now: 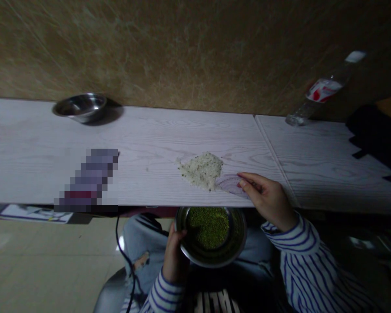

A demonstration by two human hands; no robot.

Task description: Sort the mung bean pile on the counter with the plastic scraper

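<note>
Protractor at the edge of the rice, bowl of beans held at the table's front.
Your right hand (273, 202) pinches the clear protractor (228, 184) between thumb and fingertips, its far end meeting the near right side of the rice (203, 169), which lies in a dark-flecked heap on the table (156, 134). Your left hand (174, 256) grips the bowl (238, 245) with the thumb over its rim; the fingers below are hidden. Green beans (208, 226) lie in that bowl, above your lap and just below the table edge. The step in hand looks like working the protractor at the heap's border. From here, any stroke would call for a low, flat blade, light pressure so grains don't scatter, and a level, steady bowl.
</note>
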